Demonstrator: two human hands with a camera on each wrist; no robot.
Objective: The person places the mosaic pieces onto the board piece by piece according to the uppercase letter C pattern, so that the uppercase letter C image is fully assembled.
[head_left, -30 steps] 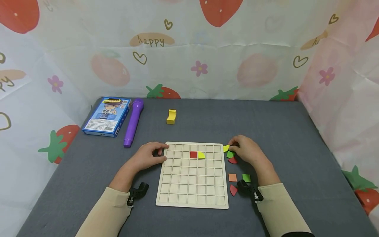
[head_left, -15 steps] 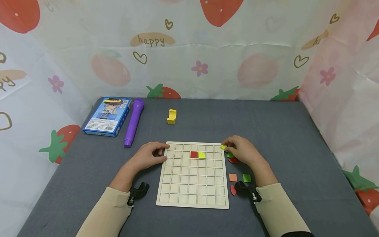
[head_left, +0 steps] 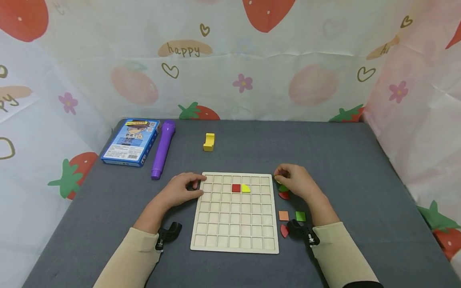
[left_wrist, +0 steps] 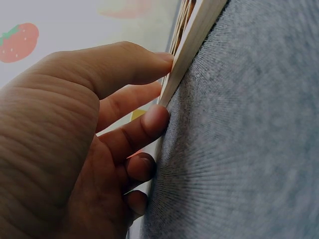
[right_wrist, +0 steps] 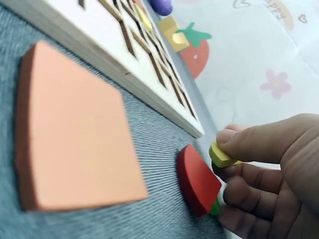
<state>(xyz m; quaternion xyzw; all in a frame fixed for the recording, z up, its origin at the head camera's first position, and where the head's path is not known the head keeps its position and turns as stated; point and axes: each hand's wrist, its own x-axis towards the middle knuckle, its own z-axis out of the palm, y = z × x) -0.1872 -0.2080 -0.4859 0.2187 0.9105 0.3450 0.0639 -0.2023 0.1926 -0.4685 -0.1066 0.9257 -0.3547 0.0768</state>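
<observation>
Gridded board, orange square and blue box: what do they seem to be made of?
Gridded board: probably bare wood, matte and pale, with faint streaks along its edge in the left wrist view.
Orange square: painted wood or plastic, perhaps; the smooth, even, low-sheen colour hides the core.
Blue box: likely smooth printed card, judging by its pictures and crisp edges.

Left sleeve [head_left: 124, 258], seven o'clock, and right sleeve [head_left: 342, 254], five o'clock: plain beige. Left wrist mount [head_left: 170, 231] and right wrist mount [head_left: 299, 229]: black. Black band [head_left: 361, 285] crosses the right sleeve.
</observation>
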